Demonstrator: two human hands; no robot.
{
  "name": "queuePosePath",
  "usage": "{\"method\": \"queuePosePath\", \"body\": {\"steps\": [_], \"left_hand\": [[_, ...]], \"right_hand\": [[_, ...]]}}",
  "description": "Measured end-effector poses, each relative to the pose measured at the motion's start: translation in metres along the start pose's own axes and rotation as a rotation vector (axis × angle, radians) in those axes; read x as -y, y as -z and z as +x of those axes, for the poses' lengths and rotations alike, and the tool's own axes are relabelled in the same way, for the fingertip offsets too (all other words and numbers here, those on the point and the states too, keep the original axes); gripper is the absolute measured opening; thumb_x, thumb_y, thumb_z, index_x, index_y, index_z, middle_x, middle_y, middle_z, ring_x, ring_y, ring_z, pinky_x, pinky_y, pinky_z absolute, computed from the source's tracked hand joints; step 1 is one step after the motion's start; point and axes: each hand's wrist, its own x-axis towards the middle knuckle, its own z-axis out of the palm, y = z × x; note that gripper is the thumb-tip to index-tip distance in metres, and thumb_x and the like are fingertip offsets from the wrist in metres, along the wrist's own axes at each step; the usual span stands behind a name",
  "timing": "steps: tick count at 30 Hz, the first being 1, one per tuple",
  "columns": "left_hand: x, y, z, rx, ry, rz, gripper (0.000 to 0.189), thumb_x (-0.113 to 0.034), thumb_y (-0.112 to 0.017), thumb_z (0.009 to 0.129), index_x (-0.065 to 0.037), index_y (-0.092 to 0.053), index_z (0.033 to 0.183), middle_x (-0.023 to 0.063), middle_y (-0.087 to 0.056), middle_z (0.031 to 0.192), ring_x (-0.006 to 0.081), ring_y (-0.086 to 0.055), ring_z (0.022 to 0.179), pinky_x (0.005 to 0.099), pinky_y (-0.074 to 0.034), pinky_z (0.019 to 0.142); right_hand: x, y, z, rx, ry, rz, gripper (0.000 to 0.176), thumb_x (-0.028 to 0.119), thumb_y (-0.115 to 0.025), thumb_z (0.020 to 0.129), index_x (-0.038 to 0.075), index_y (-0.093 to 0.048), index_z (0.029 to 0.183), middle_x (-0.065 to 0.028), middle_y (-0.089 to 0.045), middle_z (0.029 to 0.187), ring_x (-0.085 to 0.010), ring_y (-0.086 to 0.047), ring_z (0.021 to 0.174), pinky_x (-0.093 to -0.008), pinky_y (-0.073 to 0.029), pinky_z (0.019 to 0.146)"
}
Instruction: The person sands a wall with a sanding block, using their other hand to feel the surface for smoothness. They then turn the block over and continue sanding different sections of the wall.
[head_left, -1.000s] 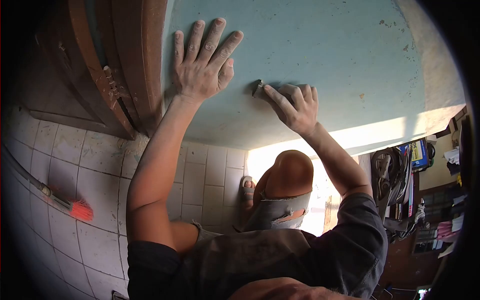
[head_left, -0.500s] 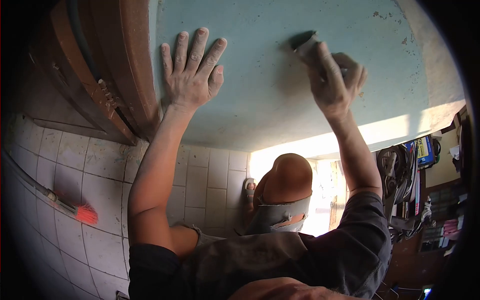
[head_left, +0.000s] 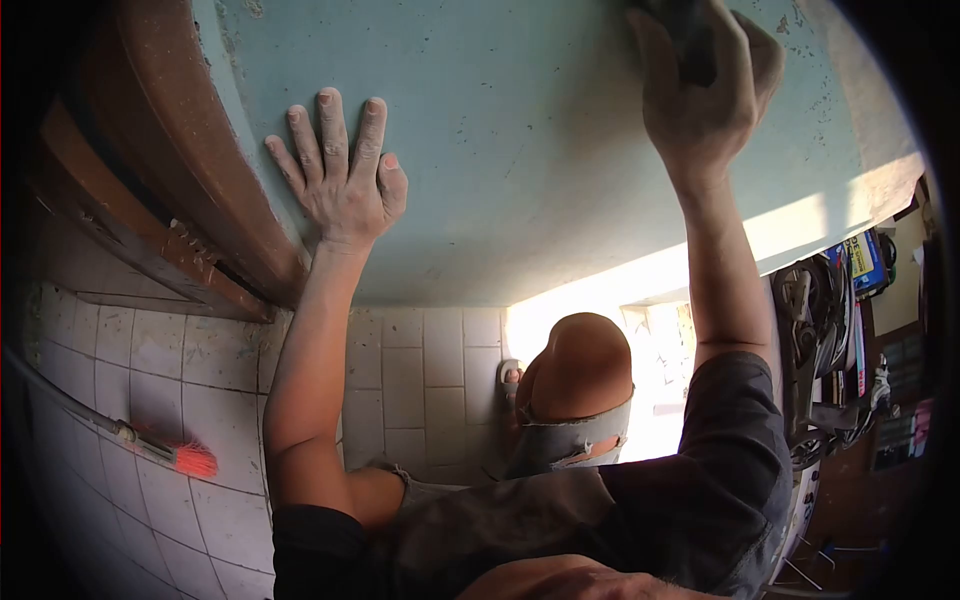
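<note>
My left hand (head_left: 345, 180) lies flat on the blue-green wall (head_left: 500, 180), its dusty fingers spread, close to the brown wooden frame (head_left: 200, 120). Near the top edge of the view, my right hand (head_left: 710, 100) is closed round a dark scraper-like tool (head_left: 685, 35) held against the wall. The tool's working edge is blurred and partly cut off by the view. Small dark chips and pits mark the painted surface around both hands.
A brush with red bristles (head_left: 195, 460) lies on the white floor tiles (head_left: 405, 385) at the left. My bent knee (head_left: 585, 365) is below the wall. Cluttered items (head_left: 820, 350) stand at the right, near a bright sunlit opening.
My right hand has moved up the wall with the tool. The view has shifted, and my left hand appears lower and further left, still flat on the wall.
</note>
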Motion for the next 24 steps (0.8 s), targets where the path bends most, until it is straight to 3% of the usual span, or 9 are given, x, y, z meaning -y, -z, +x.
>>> {"method": "queuePosePath", "body": {"steps": [4, 5, 6, 9, 10, 12, 17, 22, 24], "left_hand": [[0.001, -0.002, 0.001, -0.022, -0.012, -0.017, 0.054, -0.043, -0.032, 0.107, -0.027, -0.051, 0.156, 0.0161, -0.032, 0.169, 0.0413, -0.018, 0.159, 0.0647, -0.004, 0.127], [0.001, -0.001, 0.008, -0.032, -0.032, -0.013, 0.054, -0.043, -0.032, 0.107, -0.027, -0.051, 0.156, 0.0161, -0.032, 0.169, 0.0413, -0.018, 0.159, 0.0647, -0.004, 0.127], [-0.003, 0.004, 0.011, 0.007, -0.052, 0.009, 0.057, -0.043, -0.033, 0.107, -0.022, -0.048, 0.158, 0.0186, -0.028, 0.170, 0.0421, -0.015, 0.159, 0.0640, -0.002, 0.127], [-0.002, 0.002, 0.012, 0.061, -0.089, 0.051, 0.061, -0.048, -0.038, 0.107, -0.017, -0.044, 0.160, 0.0218, -0.021, 0.171, 0.0423, -0.008, 0.160, 0.0639, 0.001, 0.126], [-0.001, 0.002, 0.010, 0.046, -0.090, 0.045, 0.061, -0.049, -0.038, 0.108, -0.017, -0.044, 0.160, 0.0219, -0.021, 0.171, 0.0423, -0.008, 0.160, 0.0639, 0.001, 0.126], [0.000, 0.001, 0.009, 0.044, -0.110, 0.037, 0.062, -0.050, -0.038, 0.108, -0.017, -0.044, 0.160, 0.0220, -0.021, 0.171, 0.0423, -0.008, 0.160, 0.0639, 0.001, 0.126], [0.000, 0.006, 0.022, 0.074, -0.115, 0.035, 0.061, -0.049, -0.039, 0.108, -0.016, -0.045, 0.159, 0.0214, -0.021, 0.171, 0.0424, -0.007, 0.160, 0.0635, 0.001, 0.126], [-0.001, 0.016, 0.033, 0.139, -0.130, 0.035, 0.059, -0.046, -0.041, 0.109, -0.015, -0.045, 0.159, 0.0224, -0.020, 0.171, 0.0427, -0.005, 0.160, 0.0630, 0.001, 0.126], [-0.006, 0.017, 0.033, 0.165, -0.123, 0.028, 0.059, -0.045, -0.042, 0.109, -0.015, -0.045, 0.159, 0.0227, -0.020, 0.171, 0.0428, -0.005, 0.160, 0.0628, 0.001, 0.126]], "right_hand": [[0.044, -0.008, -0.017, 0.078, -0.003, -0.092, 0.056, 0.029, -0.088, 0.077, 0.029, -0.074, 0.131, 0.0049, -0.059, 0.097, -0.0148, -0.049, 0.080, -0.0297, -0.039, 0.070], [0.070, 0.006, -0.065, 0.298, 0.104, -0.023, 0.054, 0.028, -0.084, 0.080, 0.034, -0.073, 0.132, 0.0072, -0.058, 0.096, -0.0140, -0.047, 0.077, -0.0296, -0.037, 0.068], [0.085, 0.014, -0.105, 0.364, 0.162, 0.087, 0.047, 0.017, -0.063, 0.093, 0.038, -0.072, 0.134, 0.0075, -0.059, 0.094, -0.0145, -0.045, 0.075, -0.0300, -0.035, 0.067], [0.072, 0.026, -0.092, 0.386, 0.014, 0.118, 0.049, 0.023, -0.075, 0.084, 0.034, -0.073, 0.132, 0.0066, -0.058, 0.093, -0.0146, -0.047, 0.075, -0.0314, -0.036, 0.068], [0.052, 0.018, -0.061, 0.234, -0.062, 0.099, 0.066, 0.017, -0.091, 0.067, 0.024, -0.075, 0.130, 0.0014, -0.060, 0.094, -0.0164, -0.050, 0.078, -0.0326, -0.040, 0.068], [0.005, 0.001, 0.021, -0.074, -0.116, 0.003, 0.043, 0.017, -0.093, 0.074, 0.013, -0.076, 0.113, -0.0021, -0.062, 0.093, -0.0216, -0.052, 0.078, -0.0345, -0.044, 0.074], [0.042, -0.008, 0.008, -0.030, -0.106, -0.062, 0.047, 0.023, -0.090, 0.075, 0.021, -0.077, 0.121, 0.0037, -0.062, 0.089, -0.0176, -0.050, 0.075, -0.0314, -0.042, 0.068], [0.056, 0.033, -0.081, 0.455, 0.154, 0.116, 0.053, 0.030, -0.081, 0.082, 0.037, -0.071, 0.134, 0.0075, -0.057, 0.093, -0.0144, -0.050, 0.080, -0.0318, -0.040, 0.069], [0.010, 0.020, -0.027, 0.187, -0.064, 0.004, 0.047, 0.030, -0.084, 0.080, 0.033, -0.075, 0.125, 0.0046, -0.060, 0.094, -0.0146, -0.054, 0.082, -0.0325, -0.043, 0.070]]}}
